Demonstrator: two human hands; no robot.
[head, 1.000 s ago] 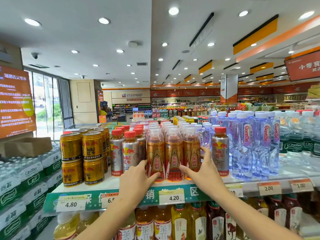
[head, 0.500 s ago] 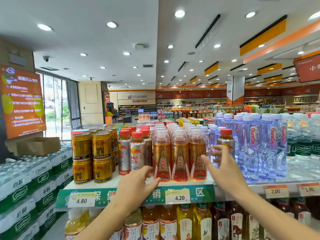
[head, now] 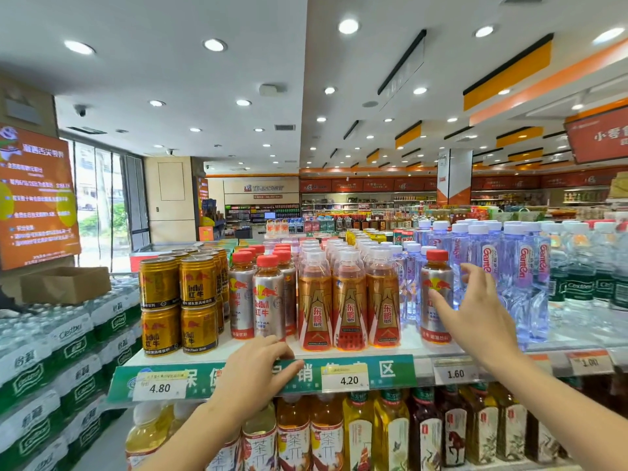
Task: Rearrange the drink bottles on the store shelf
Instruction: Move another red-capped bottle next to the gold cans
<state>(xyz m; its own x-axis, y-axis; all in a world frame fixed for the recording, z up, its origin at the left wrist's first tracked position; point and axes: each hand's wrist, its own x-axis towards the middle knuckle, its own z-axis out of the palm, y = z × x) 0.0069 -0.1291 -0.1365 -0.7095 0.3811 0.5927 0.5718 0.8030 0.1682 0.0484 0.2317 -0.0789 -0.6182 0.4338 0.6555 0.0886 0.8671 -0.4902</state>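
On the top shelf (head: 217, 351) stand three front orange drink bottles (head: 349, 300) with clear caps. Right of them a lone silver red-capped Red Bull bottle (head: 436, 287) stands among clear water bottles (head: 489, 266). My right hand (head: 475, 317) is spread open around that lone bottle, fingers near it but closed on nothing. My left hand (head: 258, 372) rests open on the shelf's front edge, below two more silver Red Bull bottles (head: 268, 297).
Gold Red Bull cans (head: 180, 300) are stacked two high at the shelf's left end. Price tags (head: 345, 379) line the shelf edge. Tea bottles (head: 326, 433) fill the lower shelf. Shrink-wrapped water packs (head: 51, 351) and a cardboard box (head: 64, 283) sit at left.
Both hands let go of the orange bottles. The right hand moved right to the lone Red Bull bottle; the left hand dropped to the shelf edge. The view shifted slightly right.
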